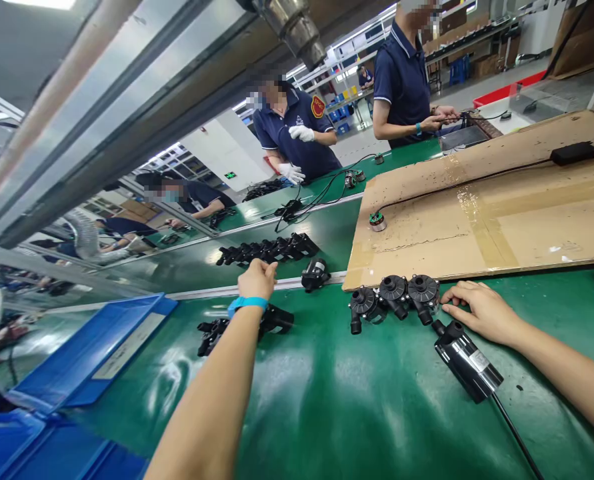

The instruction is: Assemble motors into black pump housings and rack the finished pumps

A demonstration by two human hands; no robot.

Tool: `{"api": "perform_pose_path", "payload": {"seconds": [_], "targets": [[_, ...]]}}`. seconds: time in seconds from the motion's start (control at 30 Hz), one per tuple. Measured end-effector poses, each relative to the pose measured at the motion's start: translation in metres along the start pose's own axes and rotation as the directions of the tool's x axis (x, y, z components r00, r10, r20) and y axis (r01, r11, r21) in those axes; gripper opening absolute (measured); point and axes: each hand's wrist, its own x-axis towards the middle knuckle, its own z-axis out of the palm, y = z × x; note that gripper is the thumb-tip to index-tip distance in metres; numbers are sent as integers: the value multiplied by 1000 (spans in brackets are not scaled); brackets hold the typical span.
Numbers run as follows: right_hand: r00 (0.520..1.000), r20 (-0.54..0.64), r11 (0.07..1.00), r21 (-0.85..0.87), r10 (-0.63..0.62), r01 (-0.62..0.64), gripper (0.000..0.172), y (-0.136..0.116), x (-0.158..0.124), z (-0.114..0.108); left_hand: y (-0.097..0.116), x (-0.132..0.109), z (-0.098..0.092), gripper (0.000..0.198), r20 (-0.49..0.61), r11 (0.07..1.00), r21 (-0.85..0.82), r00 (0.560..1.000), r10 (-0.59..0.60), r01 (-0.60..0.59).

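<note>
My left hand (257, 279), a blue band at its wrist, is raised over the bench with its fingers pinched together; what they hold, if anything, is hidden. Behind it stands a row of black pumps (277, 248), and a single black pump (315, 274) lies to its right. More black pumps (277, 320) are partly covered by my left forearm. My right hand (484, 312) rests low on the green surface, fingers loosely bent and apart, fingertips beside the rightmost round-faced pump (423, 292) of three. A glossy black cylindrical pump (469, 360) with a cable lies below that hand.
A cardboard sheet (517, 213) covers the right back, bearing a small cabled motor part (377, 221). Blue trays (91, 353) stand at left. Across the green bench (347, 400), several co-workers in dark shirts handle cables. A metal tool (297, 30) hangs overhead.
</note>
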Motion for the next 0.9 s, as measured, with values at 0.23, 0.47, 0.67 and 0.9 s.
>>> {"api": "perform_pose_path", "payload": {"seconds": [0.23, 0.47, 0.67, 0.9], "targets": [[1000, -23, 999, -33, -9, 8, 20, 3, 0, 2, 8, -38, 10, 60, 176, 975, -20, 959, 220, -220], [1000, -2, 1000, -23, -15, 15, 16, 3, 1, -1, 61, -106, 66, 58, 38, 962, -31, 961, 274, -273], [999, -1, 999, -31, -33, 33, 17, 4, 2, 0, 48, -146, 71, 52, -221, 954, -171, 953, 206, -246], [999, -4, 999, -29, -34, 33, 18, 6, 2, 1, -12, -181, 73, 76, -409, 933, -351, 883, -232, 82]]}}
